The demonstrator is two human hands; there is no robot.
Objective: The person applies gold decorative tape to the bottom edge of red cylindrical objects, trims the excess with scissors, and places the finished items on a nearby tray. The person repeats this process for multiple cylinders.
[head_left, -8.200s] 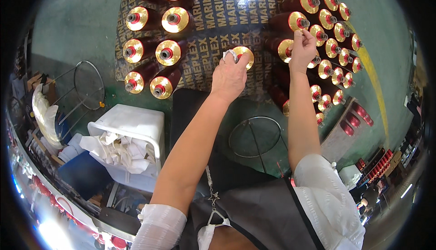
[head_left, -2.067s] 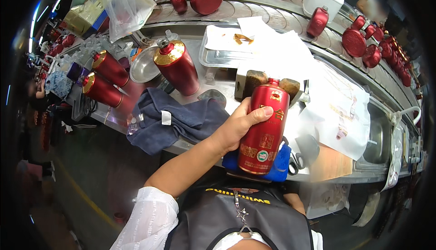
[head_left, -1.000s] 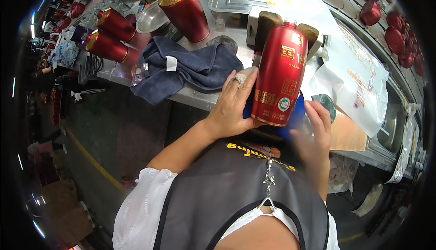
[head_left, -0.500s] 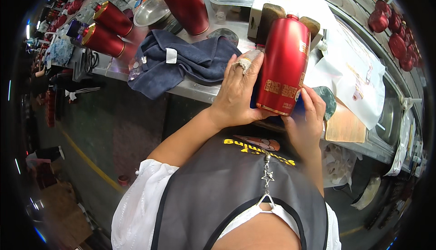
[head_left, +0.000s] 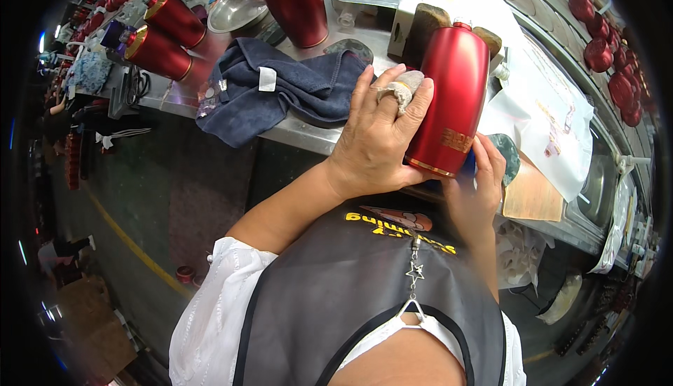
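Red bottle upright between left hand and right hand.

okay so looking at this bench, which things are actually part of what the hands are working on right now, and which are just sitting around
In use:
- red bottle, gripped by the left hand and steadied from below by the right hand
- small pale pad pressed against the bottle by the left fingers

Lying about:
- dark blue towel
- metal bowl
- other red bottles on the bench
- white papers

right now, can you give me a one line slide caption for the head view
Both hands grip a tall red ceramic bottle by a steel counter: left hand on its side, right hand at its base.
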